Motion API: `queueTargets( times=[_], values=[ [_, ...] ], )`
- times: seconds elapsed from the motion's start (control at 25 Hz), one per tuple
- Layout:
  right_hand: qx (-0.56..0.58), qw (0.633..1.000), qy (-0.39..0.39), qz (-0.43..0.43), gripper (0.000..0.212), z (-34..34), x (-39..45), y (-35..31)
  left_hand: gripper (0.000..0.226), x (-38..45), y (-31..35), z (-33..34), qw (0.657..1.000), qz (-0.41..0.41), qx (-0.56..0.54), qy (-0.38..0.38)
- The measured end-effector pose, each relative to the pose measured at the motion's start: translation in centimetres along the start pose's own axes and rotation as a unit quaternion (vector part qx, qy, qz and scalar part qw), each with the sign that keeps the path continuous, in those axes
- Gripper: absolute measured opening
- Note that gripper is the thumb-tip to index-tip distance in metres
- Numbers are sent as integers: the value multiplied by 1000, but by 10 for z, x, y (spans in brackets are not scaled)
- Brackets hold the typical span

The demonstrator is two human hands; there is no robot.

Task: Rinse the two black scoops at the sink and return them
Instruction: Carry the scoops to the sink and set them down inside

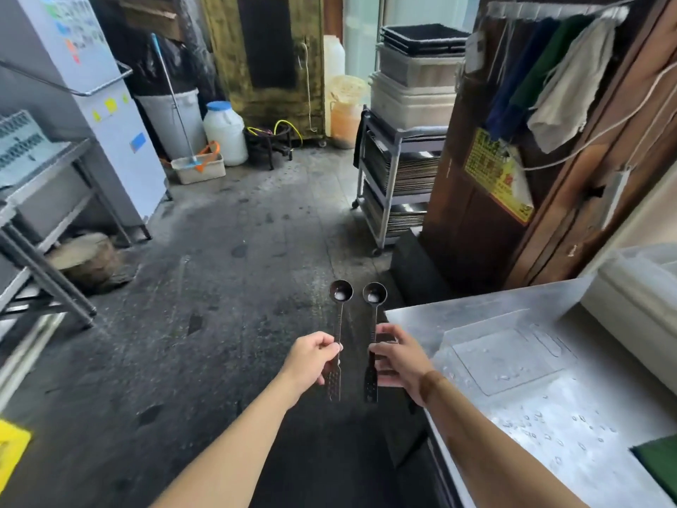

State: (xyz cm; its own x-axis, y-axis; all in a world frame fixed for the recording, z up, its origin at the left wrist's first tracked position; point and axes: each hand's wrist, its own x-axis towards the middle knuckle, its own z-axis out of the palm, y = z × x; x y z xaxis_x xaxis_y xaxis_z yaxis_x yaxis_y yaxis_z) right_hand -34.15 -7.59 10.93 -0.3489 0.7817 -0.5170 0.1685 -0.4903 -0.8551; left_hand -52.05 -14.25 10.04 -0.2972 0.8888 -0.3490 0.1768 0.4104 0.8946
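- Left hand (311,359): fingers closed on left scoop (340,317), bowl up, likely retaining liquid.
- Right hand (397,359): fingers closed on right scoop (373,317), beside the wet worktop (549,416) corner.

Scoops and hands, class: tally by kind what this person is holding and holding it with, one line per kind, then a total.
Black scoops: 2, left scoop, right scoop
Hands: 2, left hand, right hand, each with a grip on one scoop handle
Total: 4
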Motion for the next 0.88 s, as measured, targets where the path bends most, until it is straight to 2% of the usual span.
queueTargets(
  times=[0.48,0.88],
  values=[
    [-105,984,-141,-13,12,256,4,8,23,-84,-96,-216,979,-38,-74,188],
    [-195,941,-276,-22,9,433,-21,23,13,-160,-169,-338,917,-55,-158,362]
  ],
)
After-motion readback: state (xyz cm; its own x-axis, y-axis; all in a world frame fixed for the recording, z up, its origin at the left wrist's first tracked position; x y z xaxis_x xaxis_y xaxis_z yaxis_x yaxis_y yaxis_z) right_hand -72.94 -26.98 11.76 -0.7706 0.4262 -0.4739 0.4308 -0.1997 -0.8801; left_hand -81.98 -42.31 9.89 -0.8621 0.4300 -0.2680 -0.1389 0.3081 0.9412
